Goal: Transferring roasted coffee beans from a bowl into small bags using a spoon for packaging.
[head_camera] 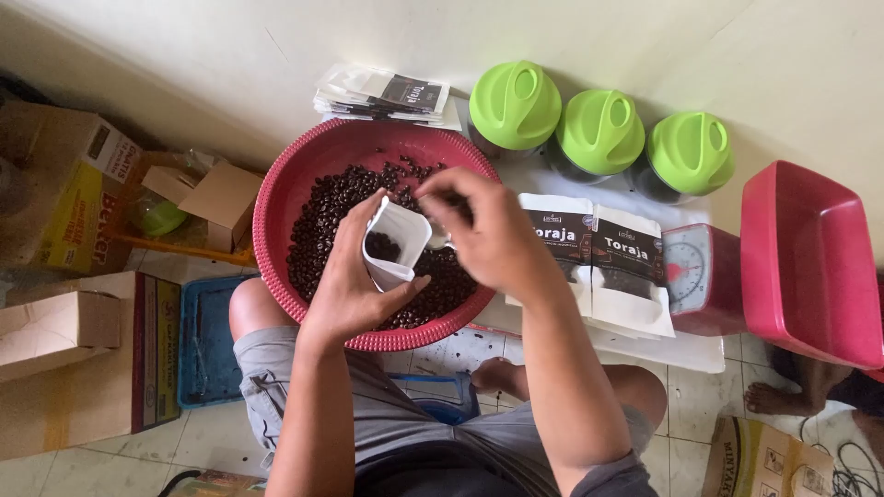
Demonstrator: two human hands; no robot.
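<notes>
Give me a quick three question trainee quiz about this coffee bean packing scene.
1. True or false: the left hand holds the white pouch open over the red basin.
2. How many green-lidded jars stand by the wall?
3. What sits right of the filled pouches: A a scale, B a kettle?

Key: 1 true; 2 three; 3 A. The right hand is at the pouch mouth; its grip is unclear.

A home floor serves as a small coffee-packing spot: a red basin (276, 198) of dark beans (327, 216), printed pouches (599, 244), green-lidded jars (599, 133), a kitchen scale (689, 271) and cardboard boxes (69, 179) crowd the tiled floor (686, 414).
</notes>
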